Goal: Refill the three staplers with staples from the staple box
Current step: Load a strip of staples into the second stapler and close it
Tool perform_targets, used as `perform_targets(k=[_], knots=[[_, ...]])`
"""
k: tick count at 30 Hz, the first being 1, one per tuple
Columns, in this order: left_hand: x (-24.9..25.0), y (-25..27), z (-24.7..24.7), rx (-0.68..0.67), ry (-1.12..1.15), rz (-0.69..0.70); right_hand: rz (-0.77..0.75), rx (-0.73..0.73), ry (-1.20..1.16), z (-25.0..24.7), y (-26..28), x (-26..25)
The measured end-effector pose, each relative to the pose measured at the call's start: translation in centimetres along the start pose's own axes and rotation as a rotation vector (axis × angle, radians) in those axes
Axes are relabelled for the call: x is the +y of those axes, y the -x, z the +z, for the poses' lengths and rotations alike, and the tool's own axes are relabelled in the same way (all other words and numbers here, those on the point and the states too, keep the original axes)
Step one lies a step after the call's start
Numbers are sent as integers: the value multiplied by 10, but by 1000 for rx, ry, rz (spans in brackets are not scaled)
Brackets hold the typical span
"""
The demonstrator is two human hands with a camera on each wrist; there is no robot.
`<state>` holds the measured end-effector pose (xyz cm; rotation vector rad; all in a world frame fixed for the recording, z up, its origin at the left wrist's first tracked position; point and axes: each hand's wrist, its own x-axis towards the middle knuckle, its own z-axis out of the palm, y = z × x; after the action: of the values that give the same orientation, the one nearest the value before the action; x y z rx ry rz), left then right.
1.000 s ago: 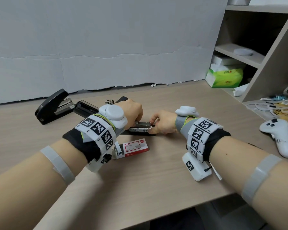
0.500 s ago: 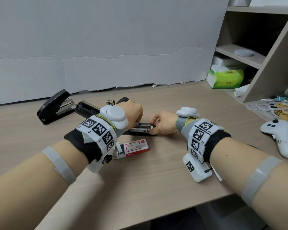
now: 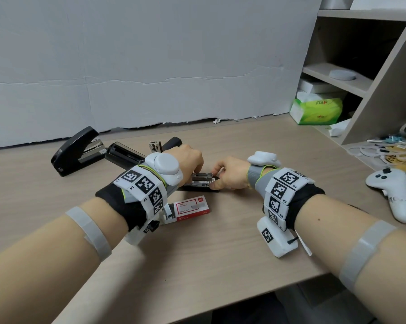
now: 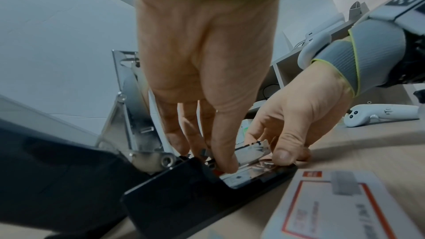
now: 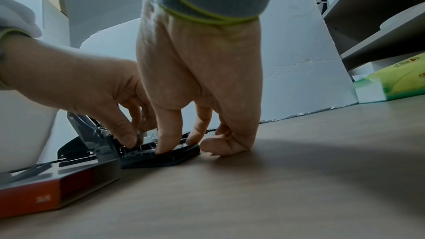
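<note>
A black stapler (image 3: pixel 198 183) lies open at the middle of the desk, its lid (image 3: pixel 172 142) swung back and its metal magazine (image 4: pixel 251 149) exposed. My left hand (image 3: pixel 189 160) reaches down from above, and its thumb (image 4: pixel 224 161) and fingers pinch the magazine near the hinge. My right hand (image 3: pixel 227 174) pinches the magazine's front end between thumb (image 5: pixel 165 143) and fingers. The red and white staple box (image 3: pixel 190 206) lies just in front of the stapler, under my left wrist. A second black stapler (image 3: pixel 76 152) stands at the far left, a third (image 3: pixel 124 155) lies open beside it.
A white game controller (image 3: pixel 393 192) lies at the right. A green tissue pack (image 3: pixel 316 111) sits by the shelf unit (image 3: pixel 379 94). Loose cables and clutter (image 3: pixel 389 153) lie at the far right. A white board (image 3: pixel 150 66) stands along the back of the desk (image 3: pixel 220 253).
</note>
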<state>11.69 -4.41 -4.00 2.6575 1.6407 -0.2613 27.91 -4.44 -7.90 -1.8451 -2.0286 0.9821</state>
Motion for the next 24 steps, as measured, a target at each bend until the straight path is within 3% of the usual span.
perform_targets(k=[11,17,21,24], knots=[[-2,1,2,16,100,15,10,-6,-6,0,-1,0],[-8,13,-12,132,218,-22,0,-8,-17,-1,1,1],[3,20,-17,-48,58,-65,11,-1,9,1,-1,1],[10,23,-17,-106,-17,-77,13,0,11,2,-1,2]])
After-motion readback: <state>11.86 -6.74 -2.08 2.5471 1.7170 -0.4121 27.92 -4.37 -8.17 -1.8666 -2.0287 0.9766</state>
